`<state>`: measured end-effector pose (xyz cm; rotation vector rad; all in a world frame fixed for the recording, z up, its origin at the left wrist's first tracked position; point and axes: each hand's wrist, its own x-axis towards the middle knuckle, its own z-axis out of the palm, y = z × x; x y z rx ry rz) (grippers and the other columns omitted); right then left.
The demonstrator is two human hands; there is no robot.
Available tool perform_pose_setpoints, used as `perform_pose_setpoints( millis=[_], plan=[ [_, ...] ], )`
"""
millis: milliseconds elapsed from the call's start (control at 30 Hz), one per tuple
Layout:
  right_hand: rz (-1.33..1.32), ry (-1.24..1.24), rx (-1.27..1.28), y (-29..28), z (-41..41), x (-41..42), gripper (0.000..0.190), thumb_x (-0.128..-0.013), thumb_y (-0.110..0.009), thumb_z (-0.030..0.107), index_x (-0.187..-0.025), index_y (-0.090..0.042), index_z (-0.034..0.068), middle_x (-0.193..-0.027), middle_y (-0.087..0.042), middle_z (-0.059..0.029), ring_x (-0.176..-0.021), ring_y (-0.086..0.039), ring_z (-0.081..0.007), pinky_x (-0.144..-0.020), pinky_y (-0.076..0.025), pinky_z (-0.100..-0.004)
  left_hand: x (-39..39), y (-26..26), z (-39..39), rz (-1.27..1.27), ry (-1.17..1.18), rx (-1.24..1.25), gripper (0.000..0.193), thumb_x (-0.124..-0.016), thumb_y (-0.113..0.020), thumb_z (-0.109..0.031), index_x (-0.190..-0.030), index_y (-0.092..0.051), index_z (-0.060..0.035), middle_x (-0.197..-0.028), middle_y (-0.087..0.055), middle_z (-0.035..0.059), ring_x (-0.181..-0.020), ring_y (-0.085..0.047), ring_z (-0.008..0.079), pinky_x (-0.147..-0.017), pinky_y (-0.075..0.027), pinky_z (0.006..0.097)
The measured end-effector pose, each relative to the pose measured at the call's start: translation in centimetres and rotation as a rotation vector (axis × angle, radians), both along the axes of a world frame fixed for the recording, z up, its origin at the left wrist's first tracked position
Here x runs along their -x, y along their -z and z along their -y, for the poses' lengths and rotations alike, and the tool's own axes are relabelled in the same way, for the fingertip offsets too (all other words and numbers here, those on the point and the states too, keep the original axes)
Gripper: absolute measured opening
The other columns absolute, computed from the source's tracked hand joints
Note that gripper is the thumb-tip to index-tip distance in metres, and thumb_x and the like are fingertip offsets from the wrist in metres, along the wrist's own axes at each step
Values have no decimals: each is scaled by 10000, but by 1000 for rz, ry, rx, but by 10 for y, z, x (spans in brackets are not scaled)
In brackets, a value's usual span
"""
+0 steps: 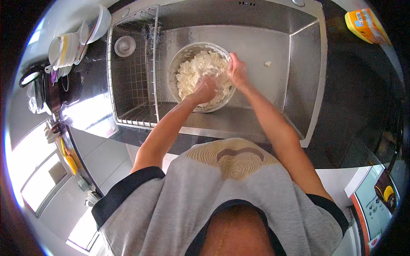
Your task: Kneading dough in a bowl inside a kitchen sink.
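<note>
A round metal bowl [172,77] stands in the stainless steel sink, filled with pale, crumbly dough [189,75]. My left hand [206,88] reaches into the dough near the middle of the bowl; its fingers are blurred and partly hidden, so their grip cannot be made out. On the bowl's right side, my right hand [237,71] grips the rim, with the fingers along the edge. A small pale lump [267,64] lies on the sink floor to the right of the bowl.
A wire rack [157,64] hangs in the sink's left part, beside a round drain strainer [125,46]. Stacked white dishes [65,49] and utensils stand on the dark counter at left. An orange and yellow package [366,26] lies at the upper right.
</note>
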<state>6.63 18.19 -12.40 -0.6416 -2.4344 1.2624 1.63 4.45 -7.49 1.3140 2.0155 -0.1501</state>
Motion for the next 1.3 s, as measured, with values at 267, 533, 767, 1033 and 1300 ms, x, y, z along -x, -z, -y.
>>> perform_pose_setpoints(
  millis=[267, 533, 767, 1033, 1300],
  plan=[
    [-94, 24, -78, 8, -1, 2, 232, -762, -401, 97, -983, -428, 32, -740, -523, -202, -641, -501, -370, -591, -393, -419, 44, 14, 41, -65, -1054, -307, 524, -697, -511, -241, -1138, -348, -12, -1145, -394, 169, -1051, -382, 282, -906, -270, 355],
    [20, 17, -127, -12, 2, -2, 229, -752, -424, 84, -962, -439, -8, -769, -527, -198, -704, -512, -351, -632, -401, -412, 56, 17, 25, 627, -1443, -312, 598, -671, -563, -392, -1111, -416, -15, -1033, -493, 100, -916, -489, 206, -751, -416, 337],
    [-13, 29, 112, -14, -2, 1, 221, -745, -415, 84, -940, -436, -17, -790, -515, -213, -716, -504, -374, -643, -398, -426, 59, -7, -20, 117, -933, -116, 529, -635, -612, -343, -1003, -465, 6, -941, -518, 144, -889, -503, 241, -731, -420, 370],
    [22, -32, 54, -8, -5, -1, 210, -749, -408, 82, -938, -433, -6, -790, -511, -214, -713, -504, -374, -604, -403, -421, 6, -16, -39, -334, -558, 95, 639, -682, -529, -260, -1187, -251, 15, -1204, -234, 248, -1068, -284, 409, -814, -356, 429],
    [-35, 22, -27, -7, 0, 2, 249, -748, -408, 83, -974, -426, -21, -817, -518, -219, -718, -507, -370, -629, -404, -415, 25, 7, -41, -307, -589, -48, 667, -666, -554, -245, -1196, -233, 3, -1211, -242, 229, -1100, -247, 404, -861, -305, 456]
  ],
)
